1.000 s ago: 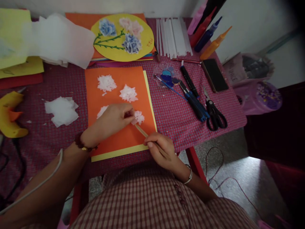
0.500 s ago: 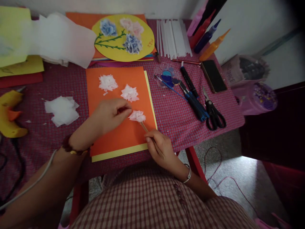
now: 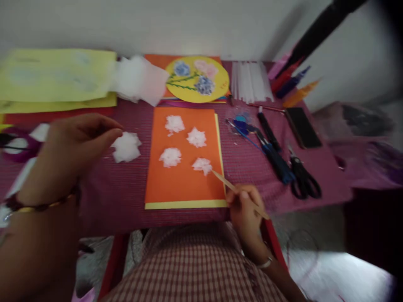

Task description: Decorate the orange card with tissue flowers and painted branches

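Purplish cloth [image 3: 110,201] covers the worktop. At four o'clock on the orange sheet [image 3: 176,184], the right hand's [image 3: 247,209] grip is closed round a wooden stick [image 3: 225,181], likely light, stiff, best held mid-shaft. Left hand [image 3: 69,151], near nine-o'clock tissue [image 3: 126,147], probably flimsy: grip unclear.

- Your yellow oval card [image 3: 220,77] has small reddish marks [image 3: 224,85] near its right edge, maybe lettering, but way too blurry to read, sorry.
- Otherwise, no readable text, brands or numbers anywhere on your table [image 3: 108,197].
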Demonstrator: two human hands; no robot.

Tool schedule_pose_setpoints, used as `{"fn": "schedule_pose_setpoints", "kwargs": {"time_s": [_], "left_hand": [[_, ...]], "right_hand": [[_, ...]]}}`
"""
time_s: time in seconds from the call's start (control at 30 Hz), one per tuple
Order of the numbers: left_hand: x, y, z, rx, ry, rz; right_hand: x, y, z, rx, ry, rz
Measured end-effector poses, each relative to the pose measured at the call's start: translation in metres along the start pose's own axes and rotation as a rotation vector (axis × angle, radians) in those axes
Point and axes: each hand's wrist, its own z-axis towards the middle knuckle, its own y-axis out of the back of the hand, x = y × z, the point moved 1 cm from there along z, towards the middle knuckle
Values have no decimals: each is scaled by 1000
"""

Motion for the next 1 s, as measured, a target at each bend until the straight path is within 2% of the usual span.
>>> {"fn": "schedule_pose_setpoints", "kwargs": {"time_s": [0.07,0.13,0.2,0.3,0.43,0.57,0.77,0.9,1.0], "left_hand": [[18,13,-7,-25,110,4],[35,17,-13,-41,84,41],[51,12,-19,-23,30,116],[64,-10,-28,54,-72,262],[60,-43,-37,126,-291,573],[50,-59,-33,163,-346,696],[46,-65,-14,188,-305,725],[51,-62,-1,188,-200,485],[50,-47,0,176,-129,338]], "right_hand": [[0,1,5,-29,-79,156],[0,0,10,-7,-135,270],[2,-1,13,20,-147,314],[6,-2,14,47,-141,300],[6,-1,12,55,-149,258],[4,-1,10,67,-152,238],[4,-1,10,72,-143,225],[2,-1,10,94,-129,235],[0,1,9,106,-126,220]]}}
